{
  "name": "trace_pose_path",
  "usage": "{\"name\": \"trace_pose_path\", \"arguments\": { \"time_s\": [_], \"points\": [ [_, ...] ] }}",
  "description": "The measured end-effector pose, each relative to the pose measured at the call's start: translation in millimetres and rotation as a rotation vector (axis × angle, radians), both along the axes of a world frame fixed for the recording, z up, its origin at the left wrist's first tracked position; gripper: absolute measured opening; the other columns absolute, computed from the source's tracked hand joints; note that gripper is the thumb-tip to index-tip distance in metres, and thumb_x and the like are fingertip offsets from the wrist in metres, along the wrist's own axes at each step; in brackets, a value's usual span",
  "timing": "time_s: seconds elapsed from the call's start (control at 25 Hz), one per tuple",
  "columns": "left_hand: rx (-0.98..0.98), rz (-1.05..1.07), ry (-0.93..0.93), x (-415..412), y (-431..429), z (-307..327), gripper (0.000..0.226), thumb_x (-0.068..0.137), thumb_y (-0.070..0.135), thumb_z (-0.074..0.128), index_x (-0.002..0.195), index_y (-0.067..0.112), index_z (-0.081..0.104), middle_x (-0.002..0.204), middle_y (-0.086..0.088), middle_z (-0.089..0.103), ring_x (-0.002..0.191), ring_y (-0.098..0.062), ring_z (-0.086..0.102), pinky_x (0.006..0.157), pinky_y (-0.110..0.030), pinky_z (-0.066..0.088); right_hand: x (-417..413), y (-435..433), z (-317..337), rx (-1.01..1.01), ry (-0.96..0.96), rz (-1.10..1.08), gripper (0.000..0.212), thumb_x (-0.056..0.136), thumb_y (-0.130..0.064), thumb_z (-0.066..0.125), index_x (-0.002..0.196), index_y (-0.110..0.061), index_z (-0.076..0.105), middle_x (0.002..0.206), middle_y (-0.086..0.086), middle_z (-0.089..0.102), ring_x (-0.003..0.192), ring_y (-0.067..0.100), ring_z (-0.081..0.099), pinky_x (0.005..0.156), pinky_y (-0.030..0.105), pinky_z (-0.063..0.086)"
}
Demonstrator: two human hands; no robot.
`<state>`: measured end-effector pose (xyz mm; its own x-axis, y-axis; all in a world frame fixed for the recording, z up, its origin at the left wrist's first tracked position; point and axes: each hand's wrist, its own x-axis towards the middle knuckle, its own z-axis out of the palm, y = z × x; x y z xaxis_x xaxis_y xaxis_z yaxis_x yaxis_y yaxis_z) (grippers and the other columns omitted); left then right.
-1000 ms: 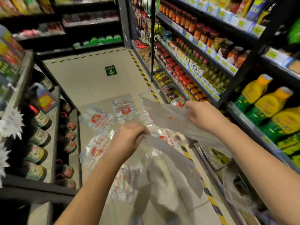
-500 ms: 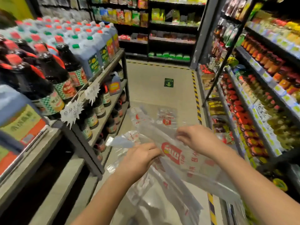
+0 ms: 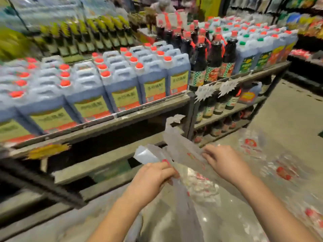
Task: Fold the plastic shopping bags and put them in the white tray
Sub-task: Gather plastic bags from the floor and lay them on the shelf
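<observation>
A: What differs from half a second ago?
B: The view swung left. The shelf (image 3: 150,109) of blue jugs (image 3: 122,81) now stands beyond both hands. Loose bags (image 3: 283,172) lie on the floor, right of the right hand (image 3: 227,165).
A: And the held plastic bag (image 3: 183,147)?
B: Still between the hands. The left hand (image 3: 152,180) pinches it, and the right hand's fingers curl over it.

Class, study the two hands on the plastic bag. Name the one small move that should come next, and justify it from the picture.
Probably bring the right hand across to the left hand, folding the plastic bag in half. Both hands grip it in the air, it looks only partly folded with a loose tail hanging, and no white tray is in view.
</observation>
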<state>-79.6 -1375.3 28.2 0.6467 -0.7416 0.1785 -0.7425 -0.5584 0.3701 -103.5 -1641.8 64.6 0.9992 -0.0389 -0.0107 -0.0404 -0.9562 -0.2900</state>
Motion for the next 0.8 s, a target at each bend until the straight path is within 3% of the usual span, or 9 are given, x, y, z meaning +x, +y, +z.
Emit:
{"name": "trace_pose_path", "arguments": {
  "time_s": [0.2, 0.32, 0.48, 0.68, 0.8],
  "points": [
    [-0.056, 0.305, -0.013, -55.7, 157.7, 3.3, 0.027, 0.092, 0.033, 0.045, 0.107, 0.035, 0.067, 0.116, 0.019, 0.066, 0.103, -0.004, 0.061, 0.076, -0.018, 0.042, 18.1, 155.8, 22.4, -0.103, -0.044, 0.275, 0.017, 0.097, -0.036, 0.048, 0.105, -0.031, 0.061, 0.099, -0.011, 0.072, 0.098, 0.02, 0.066, 0.07, 0.035, 0.051],
    [-0.049, 0.519, -0.061, -97.5, 269.3, -1.6, 0.024, 0.091, 0.04, 0.044, 0.101, 0.036, 0.066, 0.102, 0.017, 0.067, 0.091, -0.007, 0.061, 0.065, -0.018, 0.036, 19.7, 267.6, 30.6, -0.122, -0.068, 0.39, 0.016, 0.096, -0.032, 0.05, 0.104, -0.029, 0.064, 0.097, -0.007, 0.073, 0.096, 0.02, 0.067, 0.067, 0.034, 0.05],
    [-0.009, 0.759, -0.07, -144.5, 413.6, 0.5, 0.033, 0.089, 0.048, 0.04, 0.099, 0.035, 0.069, 0.099, 0.015, 0.068, 0.09, -0.007, 0.064, 0.067, -0.023, 0.046, 15.9, 410.4, 37.8, -0.091, -0.044, 0.504, 0.02, 0.097, -0.031, 0.052, 0.111, -0.036, 0.064, 0.105, -0.01, 0.073, 0.104, 0.022, 0.065, 0.071, 0.034, 0.049],
    [0.018, 0.976, -0.02, -201.4, 556.2, 9.0, 0.012, 0.088, 0.032, 0.067, 0.098, 0.028, 0.072, 0.101, 0.008, 0.072, 0.097, -0.015, 0.067, 0.078, -0.03, 0.054, 8.8, 570.0, 45.4, -0.071, -0.017, 0.69, 0.022, 0.095, -0.028, 0.054, 0.11, -0.035, 0.068, 0.11, -0.007, 0.073, 0.105, 0.024, 0.066, 0.077, 0.037, 0.053],
    [0.071, 1.074, -0.009, -224.7, 615.4, 13.2, 0.011, 0.089, 0.029, 0.069, 0.099, 0.028, 0.073, 0.099, 0.006, 0.072, 0.095, -0.017, 0.068, 0.078, -0.031, 0.053, 10.1, 641.3, 46.8, -0.092, -0.015, 0.808, 0.022, 0.095, -0.027, 0.052, 0.108, -0.033, 0.068, 0.109, -0.009, 0.073, 0.102, 0.022, 0.066, 0.075, 0.037, 0.054]
  ]
}}
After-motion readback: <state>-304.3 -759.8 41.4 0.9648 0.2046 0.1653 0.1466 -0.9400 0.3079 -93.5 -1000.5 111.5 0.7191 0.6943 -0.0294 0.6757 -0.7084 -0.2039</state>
